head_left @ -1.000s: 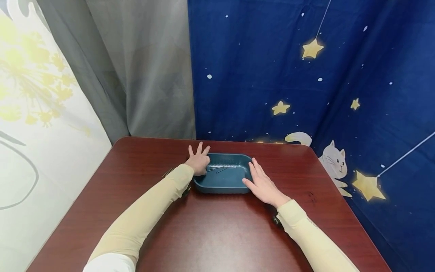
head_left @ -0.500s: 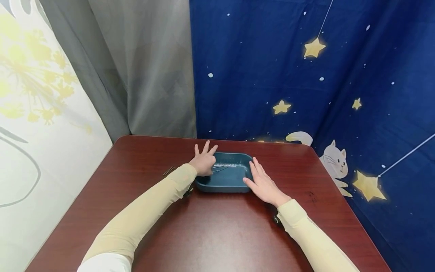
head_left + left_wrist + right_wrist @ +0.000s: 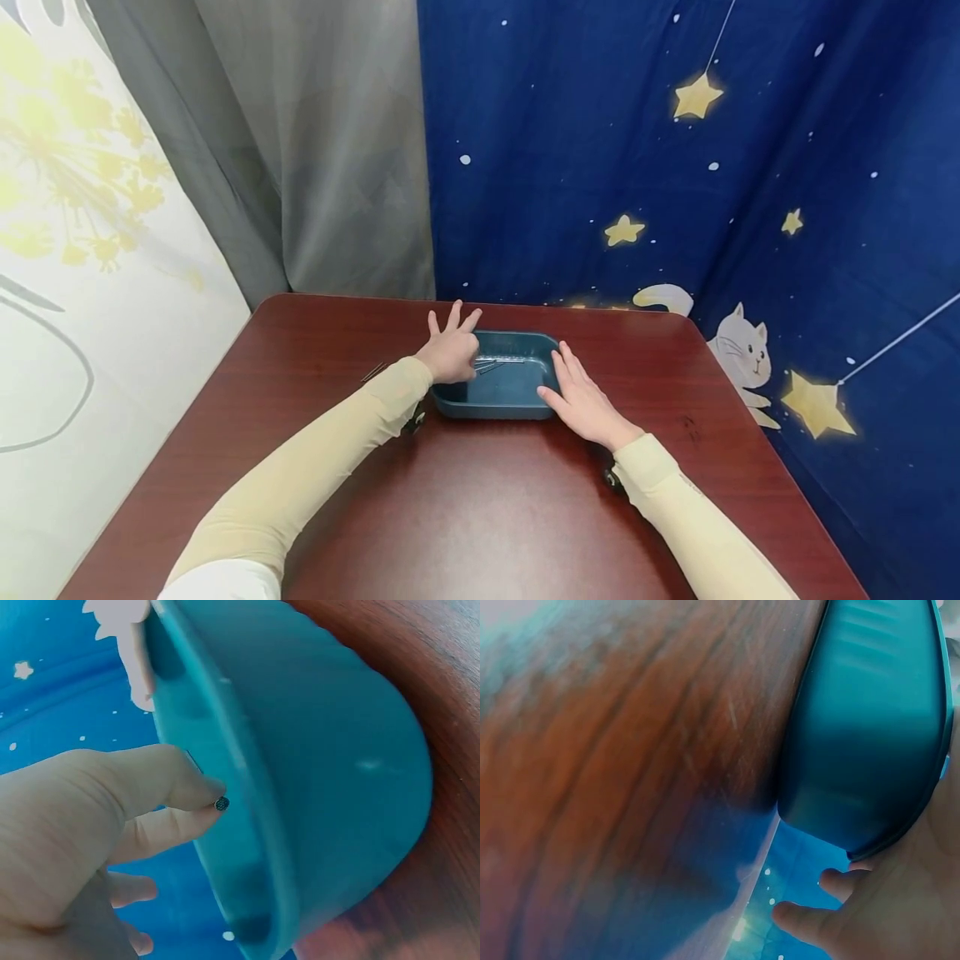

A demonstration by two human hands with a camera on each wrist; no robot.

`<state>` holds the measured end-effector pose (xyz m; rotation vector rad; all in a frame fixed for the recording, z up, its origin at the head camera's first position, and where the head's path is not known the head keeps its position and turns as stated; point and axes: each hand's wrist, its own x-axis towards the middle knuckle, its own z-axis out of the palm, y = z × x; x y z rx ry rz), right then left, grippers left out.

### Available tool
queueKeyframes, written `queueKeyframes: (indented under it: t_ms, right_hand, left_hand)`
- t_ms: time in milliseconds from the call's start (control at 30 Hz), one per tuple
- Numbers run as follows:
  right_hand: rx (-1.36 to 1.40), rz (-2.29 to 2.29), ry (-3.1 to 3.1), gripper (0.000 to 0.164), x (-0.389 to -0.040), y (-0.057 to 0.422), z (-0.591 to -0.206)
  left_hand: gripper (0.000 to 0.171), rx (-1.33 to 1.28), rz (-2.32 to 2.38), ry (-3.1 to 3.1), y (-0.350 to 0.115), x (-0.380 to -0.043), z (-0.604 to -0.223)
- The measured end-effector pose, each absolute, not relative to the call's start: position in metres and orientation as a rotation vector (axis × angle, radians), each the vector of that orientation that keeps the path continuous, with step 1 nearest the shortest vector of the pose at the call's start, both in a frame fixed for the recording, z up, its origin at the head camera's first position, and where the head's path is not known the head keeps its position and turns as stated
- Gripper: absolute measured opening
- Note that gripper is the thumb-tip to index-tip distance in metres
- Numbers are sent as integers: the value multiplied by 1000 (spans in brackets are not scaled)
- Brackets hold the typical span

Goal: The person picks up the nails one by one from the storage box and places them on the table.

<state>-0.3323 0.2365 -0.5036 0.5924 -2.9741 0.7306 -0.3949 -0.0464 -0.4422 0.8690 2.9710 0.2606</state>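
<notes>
Over the left end of a dark teal plastic bin (image 3: 495, 412), my left hand (image 3: 450, 354) pinches a thin nail between thumb and index finger; its other fingers are spread. The left wrist view shows the dark textured head of this nail (image 3: 222, 803) at the fingertips, with its shank mostly hidden by them. Several thin nails (image 3: 501, 362) lie on the bin's floor. My right hand (image 3: 588, 408) rests with straight fingers along the bin's right rim. In the right wrist view its palm sits against the bin's edge.
A few more nails (image 3: 373, 372) lie on the reddish-brown table (image 3: 465, 500) to the left of the bin, near my left forearm. Behind the table's far edge hang a grey curtain (image 3: 352, 150) and a blue star-patterned curtain (image 3: 555, 150).
My left hand has shifted slightly right, farther over the bin's left end. The right hand stays at the right rim, and the bin has not visibly moved on the table.
</notes>
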Motion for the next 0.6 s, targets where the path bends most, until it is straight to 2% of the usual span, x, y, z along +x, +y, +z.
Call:
queueKeyframes:
  t_ms: [600]
  right_hand:
    - [592,710,-2982,90,-333,236,-502]
  left_hand:
    - [22,796,571,3051,-66,-387,-417]
